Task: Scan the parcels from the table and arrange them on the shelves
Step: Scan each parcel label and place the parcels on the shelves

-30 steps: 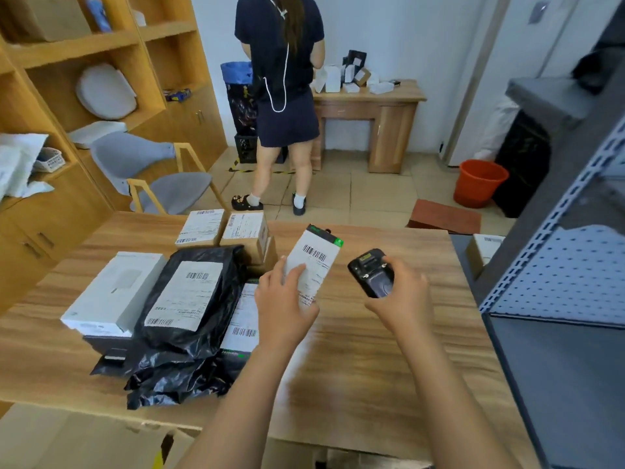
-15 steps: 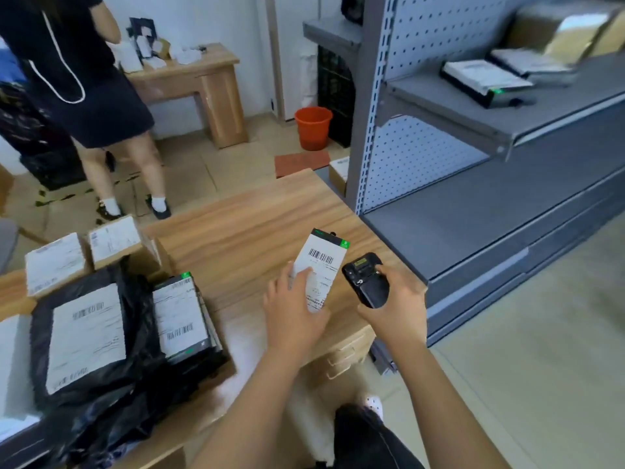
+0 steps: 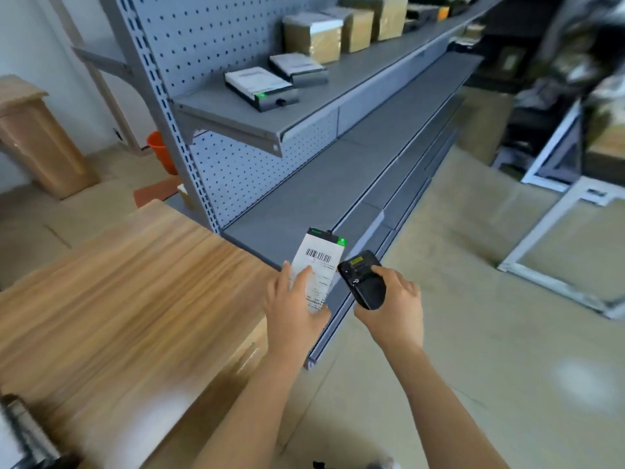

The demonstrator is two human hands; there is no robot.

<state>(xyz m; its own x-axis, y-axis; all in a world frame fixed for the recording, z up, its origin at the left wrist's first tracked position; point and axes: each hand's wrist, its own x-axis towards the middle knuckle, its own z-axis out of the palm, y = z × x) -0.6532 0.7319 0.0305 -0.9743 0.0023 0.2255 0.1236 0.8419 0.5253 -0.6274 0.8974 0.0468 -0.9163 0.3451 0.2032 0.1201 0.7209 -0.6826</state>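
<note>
My left hand [image 3: 290, 308] holds a small flat parcel [image 3: 318, 264] with a white barcode label and a black, green-cornered end, label up. Beside it my right hand [image 3: 394, 304] grips a black handheld scanner [image 3: 362, 277], its screen facing me, close to the parcel's right edge. Both are held over the front edge of the grey metal shelf unit's bottom shelf [image 3: 304, 201]. The upper shelf [image 3: 243, 116] carries two flat labelled boxes [image 3: 260, 84] and several brown taped cartons [image 3: 313, 35]. The wooden table [image 3: 118, 299] lies to my left.
An orange bucket [image 3: 159, 150] and a small wooden desk [image 3: 33, 137] stand beyond the shelf's left end. A white metal frame [image 3: 554, 231] lies on the floor at right, with dark blurred clutter behind it. A black parcel edge [image 3: 20, 434] shows at the table's near left corner.
My view has swung right from the table and its parcels toward the grey shelves. Both hands keep the parcel and the scanner together and now sit past the table's right edge.
</note>
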